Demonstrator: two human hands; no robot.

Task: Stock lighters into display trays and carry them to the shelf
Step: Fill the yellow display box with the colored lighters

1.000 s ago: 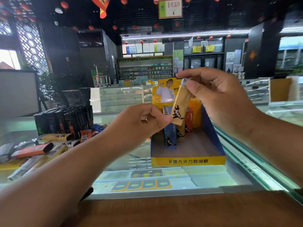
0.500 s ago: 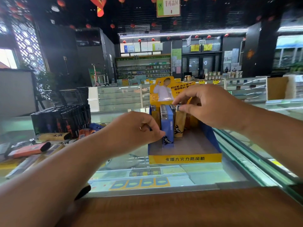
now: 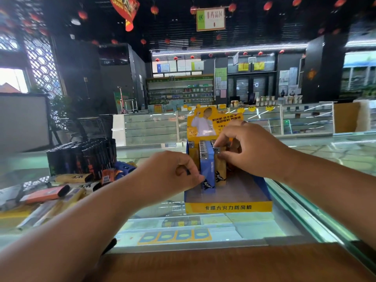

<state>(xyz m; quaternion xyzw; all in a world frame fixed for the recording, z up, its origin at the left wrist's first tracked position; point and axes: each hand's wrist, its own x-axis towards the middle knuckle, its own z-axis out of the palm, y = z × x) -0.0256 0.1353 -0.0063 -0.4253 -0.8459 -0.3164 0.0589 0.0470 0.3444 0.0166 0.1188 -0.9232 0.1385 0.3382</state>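
The display tray, a blue cardboard box with a glossy yellow front lip and a tall printed yellow backboard, is sitting on the glass counter. The right hand is reaching into the tray from its right side. Its thumb and forefinger are pinching the ribbed metal cap of a tan lighter, a slim, flat-sided slab standing upright in the tray's rear half. Touching that lighter's left side, a blue lighter of the same shape is standing upright in the tray.

The left hand is sitting at the tray's left wall with its fingers curled and its thumb tip lying against the blue lighter's lower left edge. Whether it is actually gripping that lighter is not showing. A back-corner lighter, tan with a metal cap, is standing at the tray's rear left. The tray's dull brown floor is showing between the lighters and the front lip.

Well to the left of the tray, a dense block of matte black lighters is standing upright. Nearer the camera than that block, loose lighters, orange and tan, are lying flat on the glass.
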